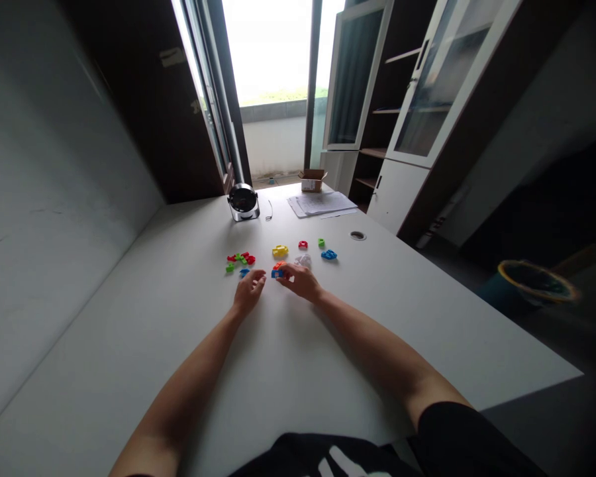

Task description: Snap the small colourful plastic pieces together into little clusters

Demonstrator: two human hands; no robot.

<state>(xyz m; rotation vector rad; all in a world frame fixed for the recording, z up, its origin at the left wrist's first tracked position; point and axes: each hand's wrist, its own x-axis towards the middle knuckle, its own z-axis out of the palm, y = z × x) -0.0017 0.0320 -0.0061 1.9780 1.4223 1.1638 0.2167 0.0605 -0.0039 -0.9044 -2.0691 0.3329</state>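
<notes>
My right hand (300, 281) pinches a small blue plastic piece (277, 273) between thumb and fingertips, just above the white table. An orange piece (279, 265) shows right behind the blue one; whether the two are joined I cannot tell. To the left, my left hand (249, 291) is half curled with thumb and fingers apart, nothing visible between them. Another blue piece (244, 272) lies just beyond its knuckles, partly covered. Past my right hand sits a cluster of whitish pieces (303, 260), and a yellow piece (280, 251) lies farther back.
Red and green pieces (241, 258) lie at left, with a green one (229, 268) beside them. Red (302, 244), green (321, 242) and blue (329, 254) pieces are at right. Behind stand a round black device (244, 200), papers (322, 203) and an open carton (312, 181).
</notes>
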